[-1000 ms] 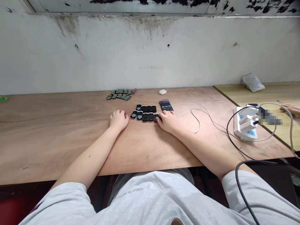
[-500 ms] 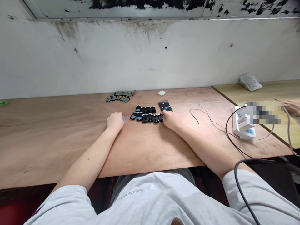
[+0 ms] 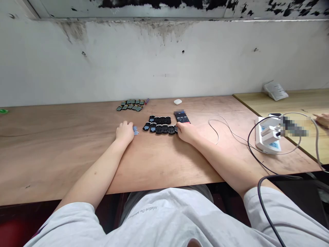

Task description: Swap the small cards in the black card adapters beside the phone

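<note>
My left hand (image 3: 124,133) rests on the table with its fingers curled, beside a few small light-blue pieces (image 3: 135,130); its fingertips are mostly hidden. My right hand (image 3: 188,132) closes its thumb and fingers at the right end of a row of small black casings, on the partly covered end casing (image 3: 176,129). Two rows of these casings (image 3: 165,129) lie between my hands, and several at the left have light-blue pieces in them. Just behind my right hand lies a phone (image 3: 182,117) with a running timer.
Several small green-grey screen modules (image 3: 130,107) lie at the back left near a thin screwdriver-like tool (image 3: 146,101). A white case (image 3: 178,101) is near the wall. At right are a power strip (image 3: 267,140), cables, a white packet (image 3: 275,90) and another person's hand (image 3: 322,120).
My left hand has shifted slightly left, uncovering more of the light-blue pieces. My right hand has moved a little left over the end casing.
</note>
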Tool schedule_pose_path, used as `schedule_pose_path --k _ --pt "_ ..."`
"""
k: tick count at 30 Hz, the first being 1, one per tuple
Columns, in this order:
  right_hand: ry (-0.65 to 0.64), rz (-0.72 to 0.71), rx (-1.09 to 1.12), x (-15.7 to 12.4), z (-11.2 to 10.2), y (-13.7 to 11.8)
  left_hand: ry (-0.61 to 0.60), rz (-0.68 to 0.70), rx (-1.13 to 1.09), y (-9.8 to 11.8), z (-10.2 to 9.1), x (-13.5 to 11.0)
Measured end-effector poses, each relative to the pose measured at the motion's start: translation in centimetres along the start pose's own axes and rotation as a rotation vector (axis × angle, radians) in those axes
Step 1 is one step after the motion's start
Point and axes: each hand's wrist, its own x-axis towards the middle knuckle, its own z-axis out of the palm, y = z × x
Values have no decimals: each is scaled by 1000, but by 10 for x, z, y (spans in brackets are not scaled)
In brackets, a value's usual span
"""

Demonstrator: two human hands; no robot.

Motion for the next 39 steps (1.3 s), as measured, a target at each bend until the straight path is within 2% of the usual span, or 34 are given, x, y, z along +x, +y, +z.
schedule_pose_path --k 4,10,17,21,25,31,35,39 --pt "-8 -1 -20 -1 -2 -2 14 80 4 2 -3 -1" --pt "-25 -46 -79 -3 -1 -3 2 89 -23 3 -1 1" --pt "-26 -186 -54 -8 4 -9 15 106 -40 4 0 -2" --pt "-30 -318 21 -13 9 -9 31 86 -87 4 1 0" --pt "11 -485 145 -16 16 -8 74 70 -199 0 5 4" --pt "65 -700 529 -11 20 -4 192 23 -315 -3 8 8" --pt "139 -793 473 -5 21 0 265 -11 -514 -4 9 9" --pt "122 -786 375 -4 21 0 287 13 -742 2 6 5"
